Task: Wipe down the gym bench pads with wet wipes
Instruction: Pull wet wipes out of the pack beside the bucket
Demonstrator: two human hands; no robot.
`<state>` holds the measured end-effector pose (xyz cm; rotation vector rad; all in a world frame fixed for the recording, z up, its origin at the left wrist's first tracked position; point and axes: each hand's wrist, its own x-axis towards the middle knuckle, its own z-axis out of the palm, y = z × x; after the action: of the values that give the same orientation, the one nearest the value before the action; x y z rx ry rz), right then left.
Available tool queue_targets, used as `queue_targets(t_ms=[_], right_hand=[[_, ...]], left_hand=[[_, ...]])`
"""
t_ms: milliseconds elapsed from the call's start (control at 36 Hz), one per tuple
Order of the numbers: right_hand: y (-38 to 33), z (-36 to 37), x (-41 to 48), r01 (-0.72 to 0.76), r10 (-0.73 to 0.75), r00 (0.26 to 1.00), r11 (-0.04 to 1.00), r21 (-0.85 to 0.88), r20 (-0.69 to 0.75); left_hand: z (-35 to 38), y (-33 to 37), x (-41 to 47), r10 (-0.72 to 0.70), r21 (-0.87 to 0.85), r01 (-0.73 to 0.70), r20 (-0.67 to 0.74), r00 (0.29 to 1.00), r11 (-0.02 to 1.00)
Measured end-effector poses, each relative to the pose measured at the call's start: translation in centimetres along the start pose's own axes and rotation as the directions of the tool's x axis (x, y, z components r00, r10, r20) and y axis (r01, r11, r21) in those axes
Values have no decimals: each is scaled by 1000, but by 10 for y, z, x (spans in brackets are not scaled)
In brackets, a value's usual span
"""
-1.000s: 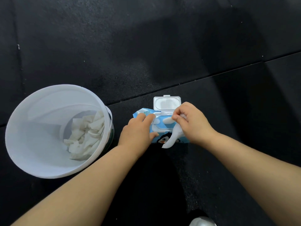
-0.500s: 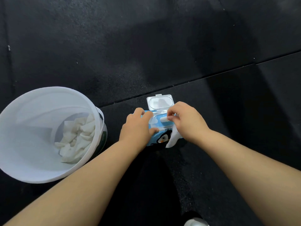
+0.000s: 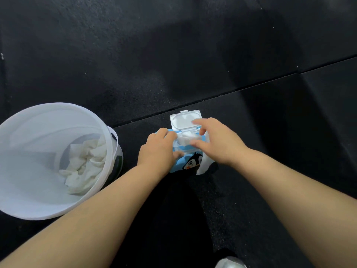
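Observation:
A blue wet wipes pack (image 3: 190,161) with a penguin picture lies on the black rubber floor, its white flip lid (image 3: 185,120) standing open. My left hand (image 3: 158,151) grips the pack's left side and holds it down. My right hand (image 3: 218,144) hovers over the opening, motion-blurred, with the forefinger near the lid and the thumb by the opening. A pulled-out wet wipe (image 3: 202,166) hangs from under this hand. Another wipe (image 3: 185,138) sticks up in the opening. No bench pad is in view.
A white bin (image 3: 29,132) stands at the left, close to the pack, with several crumpled used wipes (image 3: 85,163) at its bottom. A seam (image 3: 251,89) between floor mats runs diagonally behind the pack. A shoe tip (image 3: 229,263) shows at the bottom edge.
My right hand has shifted from pinching the wipe at the opening to reaching its fingers over the opening toward the lid. The wipe still hangs under it. My left hand stays on the pack.

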<state>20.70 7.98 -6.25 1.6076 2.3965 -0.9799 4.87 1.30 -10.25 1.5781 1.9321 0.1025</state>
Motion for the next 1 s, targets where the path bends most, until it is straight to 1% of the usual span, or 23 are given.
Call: queue_targets(t_ms=[56, 83, 111, 139, 167, 222, 278, 333, 500, 556, 611, 667, 694, 750, 833, 889, 944, 1000], right_hand=[[-2, 6, 2, 7, -3, 999, 991, -135, 33], [-2, 9, 3, 1, 3, 1000, 988, -152, 24], [-1, 11, 3, -12, 12, 1000, 993, -119, -2], [1, 12, 4, -31, 29, 999, 999, -40, -41], [1, 11, 4, -54, 61, 994, 996, 76, -90], [2, 6, 3, -100, 162, 973, 937, 335, -164], [4, 4, 0, -118, 242, 953, 853, 509, -184], [5, 4, -4, -108, 256, 949, 810, 576, -183], [3, -4, -9, -48, 250, 946, 740, 671, -208], [2, -12, -10, -3, 250, 935, 715, 699, -253], [0, -27, -9, 73, 258, 907, 682, 728, -332], [0, -44, -8, 126, 249, 884, 690, 713, -397], [2, -51, -9, 133, 236, 880, 712, 689, -413], [7, -54, -10, 99, 217, 884, 779, 619, -414], [16, -44, -10, -28, 232, 906, 867, 498, -353], [20, -39, -10, -123, 245, 927, 914, 386, -284], [20, -39, -10, -204, 263, 945, 938, 279, -194], [16, -40, -12, -257, 283, 953, 944, 207, -111]], left_hand=[[-1, -1, 0, 2, 2, -2, 1, 1000, 1000], [-1, -1, -1, 2, 3, -2, 3, 1000, 1000], [-1, -1, -1, 2, 3, -2, 4, 1000, 1000], [-1, -1, -1, 1, 1, -1, 3, 1000, 1000], [-2, -1, -1, 1, -1, -1, 1, 1000, 1000], [-2, -1, -1, -5, -8, 5, -1, 1000, 1000], [-3, 0, 0, -13, -16, 13, 2, 1000, 1000], [-2, 0, 0, -15, -14, 15, 0, 1000, 1000], [-3, 4, 4, -40, 8, 40, 9, 999, 999], [-3, 3, 4, -39, 44, 39, 14, 999, 998], [-3, 0, 4, -31, 90, 30, 18, 999, 995], [-2, -3, 4, -23, 84, 21, 21, 1000, 996], [-3, -4, 4, -21, 60, 20, 26, 999, 998], [-6, -4, 4, -21, -3, 21, 36, 999, 1000], [-12, -5, 3, -19, -56, 21, 39, 999, 998], [-15, -5, -1, -3, -45, 5, 44, 999, 999], [-20, -6, -7, 8, -18, -6, 70, 998, 1000], [-26, -5, -16, -10, -9, 11, 94, 996, 1000]])
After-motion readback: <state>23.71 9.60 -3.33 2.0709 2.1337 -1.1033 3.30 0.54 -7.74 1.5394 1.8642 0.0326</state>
